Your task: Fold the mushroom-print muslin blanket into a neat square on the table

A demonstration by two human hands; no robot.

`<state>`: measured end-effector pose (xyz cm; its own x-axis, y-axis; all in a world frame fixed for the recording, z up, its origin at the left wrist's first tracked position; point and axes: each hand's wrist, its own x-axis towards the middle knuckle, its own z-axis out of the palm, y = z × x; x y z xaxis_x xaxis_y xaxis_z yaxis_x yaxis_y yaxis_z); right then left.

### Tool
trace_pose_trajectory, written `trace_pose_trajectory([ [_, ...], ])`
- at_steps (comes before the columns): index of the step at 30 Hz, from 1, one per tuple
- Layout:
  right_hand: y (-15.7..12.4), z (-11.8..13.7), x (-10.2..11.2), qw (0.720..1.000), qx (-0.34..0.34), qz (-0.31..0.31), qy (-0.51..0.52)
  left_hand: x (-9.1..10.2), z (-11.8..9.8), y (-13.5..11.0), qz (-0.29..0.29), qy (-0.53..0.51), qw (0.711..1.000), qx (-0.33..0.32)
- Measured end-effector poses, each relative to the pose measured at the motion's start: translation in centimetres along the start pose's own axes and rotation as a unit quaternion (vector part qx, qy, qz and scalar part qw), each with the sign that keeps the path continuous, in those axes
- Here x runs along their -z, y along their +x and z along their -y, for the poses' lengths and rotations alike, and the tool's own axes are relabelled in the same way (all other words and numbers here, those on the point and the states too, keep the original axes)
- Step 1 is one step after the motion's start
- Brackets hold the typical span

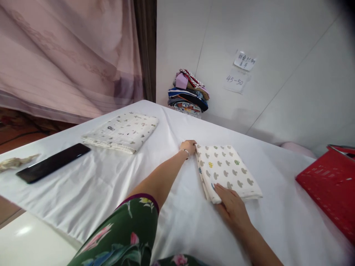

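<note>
A folded white cloth printed with grey, yellow and green mushrooms lies on the white-covered table in front of me. At its far left corner, the fingers of my left hand are closed on the edge; the fingertips are partly hidden. My right hand rests on the near edge of the same cloth, fingers stretched out and flat, gripping nothing. To the left lies a second folded white cloth with small scattered prints, apart from both hands.
A black phone-like slab and a beige bundle lie at the left of the table. A red bag stands at the right. Behind the far edge rises a stack of folded fabrics by the wall, with two paper notes above.
</note>
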<state>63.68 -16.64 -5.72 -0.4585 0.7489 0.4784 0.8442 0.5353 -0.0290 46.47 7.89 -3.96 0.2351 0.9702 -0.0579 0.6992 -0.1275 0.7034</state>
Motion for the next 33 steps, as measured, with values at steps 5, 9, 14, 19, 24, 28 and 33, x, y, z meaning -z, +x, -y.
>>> trace_pose_trajectory([
  [5,0.1,0.3,0.1,1.0,-0.006,0.0,-0.009,-0.1,0.5,0.9,-0.01,-0.019,1.0,-0.013],
  [9,0.1,0.6,0.0,1.0,-0.002,0.004,-0.017,0.0,1.3,0.8,-0.018,-0.027,0.999,-0.027],
  [14,0.3,0.8,-0.4,0.999,-0.006,0.007,-0.031,0.1,1.7,1.0,-0.025,-0.013,0.999,-0.038],
  [19,0.3,1.0,-0.4,0.999,-0.034,0.021,-0.021,-0.1,1.7,0.9,-0.024,0.005,0.999,-0.049],
  [24,0.2,1.1,-0.1,0.996,-0.077,0.05,0.009,-0.5,2.2,-0.7,-0.027,0.018,0.997,-0.066],
  [28,0.3,1.3,0.0,0.993,-0.096,0.059,0.038,-0.9,2.3,-3.3,-0.037,0.028,0.996,-0.072],
  [33,0.5,1.5,0.7,0.986,-0.124,0.058,0.091,-1.2,1.6,-8.4,-0.054,0.027,0.997,-0.053],
])
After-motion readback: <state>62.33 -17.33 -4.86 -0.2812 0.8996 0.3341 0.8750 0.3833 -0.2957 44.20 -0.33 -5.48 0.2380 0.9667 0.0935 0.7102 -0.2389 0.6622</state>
